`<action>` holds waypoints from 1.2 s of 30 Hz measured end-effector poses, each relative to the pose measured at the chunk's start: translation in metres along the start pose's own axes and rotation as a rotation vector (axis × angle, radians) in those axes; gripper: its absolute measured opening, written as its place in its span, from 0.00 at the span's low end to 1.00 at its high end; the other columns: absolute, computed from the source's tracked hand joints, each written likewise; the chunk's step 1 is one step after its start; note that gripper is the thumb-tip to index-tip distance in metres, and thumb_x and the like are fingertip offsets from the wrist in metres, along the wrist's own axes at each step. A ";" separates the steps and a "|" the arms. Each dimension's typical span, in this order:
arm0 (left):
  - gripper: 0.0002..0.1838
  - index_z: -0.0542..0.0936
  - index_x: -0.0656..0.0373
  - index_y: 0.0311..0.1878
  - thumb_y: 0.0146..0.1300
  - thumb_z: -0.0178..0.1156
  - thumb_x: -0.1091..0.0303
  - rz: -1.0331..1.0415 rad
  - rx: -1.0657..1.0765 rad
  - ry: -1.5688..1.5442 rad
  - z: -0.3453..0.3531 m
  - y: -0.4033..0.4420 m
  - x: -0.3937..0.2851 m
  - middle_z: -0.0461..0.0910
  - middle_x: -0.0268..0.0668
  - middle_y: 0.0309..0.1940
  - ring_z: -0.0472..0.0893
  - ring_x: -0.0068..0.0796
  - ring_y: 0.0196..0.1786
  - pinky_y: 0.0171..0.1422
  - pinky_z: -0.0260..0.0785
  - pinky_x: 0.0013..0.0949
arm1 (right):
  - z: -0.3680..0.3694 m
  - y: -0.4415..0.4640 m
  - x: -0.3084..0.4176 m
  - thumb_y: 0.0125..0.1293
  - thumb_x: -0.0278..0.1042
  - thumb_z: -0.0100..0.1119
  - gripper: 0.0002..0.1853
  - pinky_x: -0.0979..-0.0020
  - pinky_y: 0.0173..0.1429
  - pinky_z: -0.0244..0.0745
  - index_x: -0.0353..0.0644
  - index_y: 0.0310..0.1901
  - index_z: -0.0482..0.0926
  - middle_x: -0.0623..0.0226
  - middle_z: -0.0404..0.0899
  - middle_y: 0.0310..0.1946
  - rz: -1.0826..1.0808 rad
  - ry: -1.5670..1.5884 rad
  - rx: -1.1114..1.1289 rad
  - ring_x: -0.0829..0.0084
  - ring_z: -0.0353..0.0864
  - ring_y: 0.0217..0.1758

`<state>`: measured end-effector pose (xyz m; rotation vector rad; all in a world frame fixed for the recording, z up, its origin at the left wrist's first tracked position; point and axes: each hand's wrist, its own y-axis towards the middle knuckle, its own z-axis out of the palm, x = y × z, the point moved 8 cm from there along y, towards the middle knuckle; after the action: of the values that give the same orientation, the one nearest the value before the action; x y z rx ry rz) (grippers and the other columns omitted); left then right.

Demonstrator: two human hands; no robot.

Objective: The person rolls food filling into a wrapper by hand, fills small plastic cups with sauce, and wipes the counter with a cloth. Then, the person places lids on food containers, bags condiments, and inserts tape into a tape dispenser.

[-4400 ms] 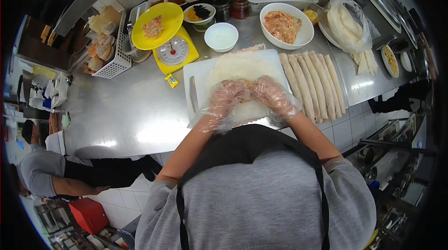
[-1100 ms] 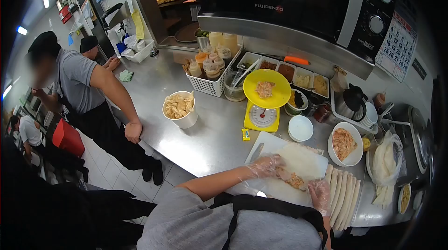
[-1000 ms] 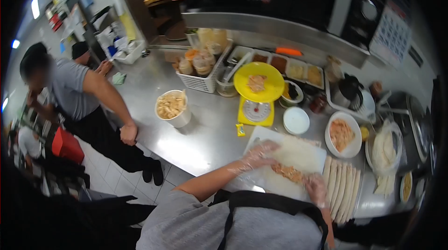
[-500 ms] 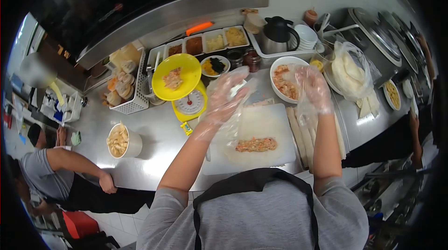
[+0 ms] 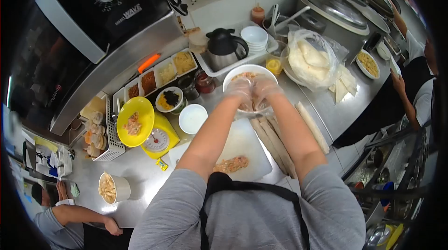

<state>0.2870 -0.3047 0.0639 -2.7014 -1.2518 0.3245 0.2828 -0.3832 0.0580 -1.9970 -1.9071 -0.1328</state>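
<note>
Blurred gloved fingers point(image 5: 245, 102) hide much of the orange-flecked mix point(image 5: 247, 75) in the white bowl point(image 5: 230, 75)

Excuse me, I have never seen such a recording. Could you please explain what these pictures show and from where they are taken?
There is no machine here: a person works with two hands in clear plastic gloves. One camera, worn on the head, looks forward and down.

The left hand and right hand are both inside a white bowl of chopped mixture; whether they grip any is hidden.

On the steel counter, a white cutting board bears a strip of filling. Pale rolls lie right of it; to its left stands a yellow scale.
</note>
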 end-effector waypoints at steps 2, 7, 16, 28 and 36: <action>0.28 0.82 0.58 0.43 0.32 0.72 0.63 0.042 0.024 0.024 0.013 0.005 -0.002 0.80 0.47 0.42 0.79 0.39 0.49 0.54 0.70 0.38 | 0.012 -0.006 -0.001 0.48 0.36 0.61 0.17 0.61 0.55 0.71 0.39 0.41 0.82 0.51 0.79 0.44 -0.003 0.025 0.118 0.56 0.78 0.50; 0.20 0.83 0.59 0.36 0.34 0.70 0.64 0.028 0.228 -0.017 0.021 -0.003 0.005 0.81 0.48 0.37 0.81 0.42 0.43 0.48 0.73 0.39 | 0.016 -0.029 0.021 0.50 0.37 0.59 0.15 0.61 0.53 0.72 0.42 0.40 0.82 0.52 0.80 0.41 -0.211 -0.276 0.016 0.55 0.79 0.47; 0.19 0.80 0.61 0.46 0.50 0.60 0.63 -0.033 -0.147 -0.264 0.030 -0.029 0.009 0.77 0.49 0.50 0.77 0.43 0.53 0.58 0.68 0.39 | -0.008 -0.105 0.000 0.58 0.35 0.55 0.16 0.61 0.56 0.68 0.39 0.47 0.77 0.50 0.74 0.49 -0.258 0.203 -0.169 0.52 0.73 0.51; 0.23 0.72 0.61 0.57 0.59 0.61 0.65 -0.372 -0.553 -0.711 -0.011 -0.396 0.042 0.76 0.45 0.51 0.75 0.38 0.55 0.60 0.65 0.34 | -0.105 -0.144 0.068 0.58 0.33 0.60 0.15 0.70 0.46 0.70 0.41 0.47 0.78 0.61 0.78 0.41 -0.594 0.488 -0.205 0.66 0.77 0.43; 0.23 0.74 0.62 0.56 0.55 0.64 0.69 -0.837 -0.493 -0.728 0.075 -0.497 0.042 0.77 0.44 0.49 0.77 0.35 0.50 0.55 0.68 0.33 | -0.183 0.056 0.023 0.55 0.28 0.60 0.10 0.66 0.44 0.72 0.42 0.40 0.78 0.61 0.79 0.35 -0.518 0.242 -0.805 0.61 0.79 0.41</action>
<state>-0.0702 0.0494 0.0959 -2.0870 -2.8074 1.0196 0.3733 -0.4223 0.2239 -1.6896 -2.3676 -1.3958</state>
